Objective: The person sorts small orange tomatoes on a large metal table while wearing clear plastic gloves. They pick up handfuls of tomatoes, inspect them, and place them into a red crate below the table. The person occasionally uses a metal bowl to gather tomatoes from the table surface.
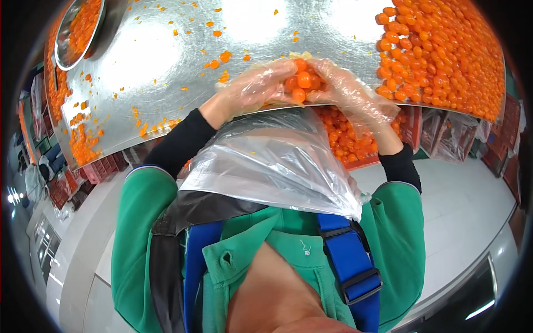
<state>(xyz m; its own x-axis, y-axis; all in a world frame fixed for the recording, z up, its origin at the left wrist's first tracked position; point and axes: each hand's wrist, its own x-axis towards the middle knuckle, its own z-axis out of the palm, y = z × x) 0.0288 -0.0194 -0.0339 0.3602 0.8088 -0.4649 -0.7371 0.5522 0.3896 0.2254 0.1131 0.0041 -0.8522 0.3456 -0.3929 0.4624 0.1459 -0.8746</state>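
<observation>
My left hand [262, 85] and my right hand [341, 89] both wear clear plastic gloves. Between them they cup a small cluster of glossy orange balls [304, 80], which look like salted egg yolks. The hands are at the near edge of a steel table [166, 87], with fingertips curled around the cluster's sides. Below that edge, partly hidden by my right forearm, more yolks [349, 143] fill a red plastic crate [410, 129]. A clear plastic apron [266, 162] covers my front and hides part of the crate.
A broad heap of yolks [441, 62] covers the table's right end. A metal bowl [79, 33] of orange pieces stands at the far left, near a pile of broken bits [83, 143]. Orange scraps [225, 56] dot the steel. Red crates [102, 168] stand beneath the table's left side.
</observation>
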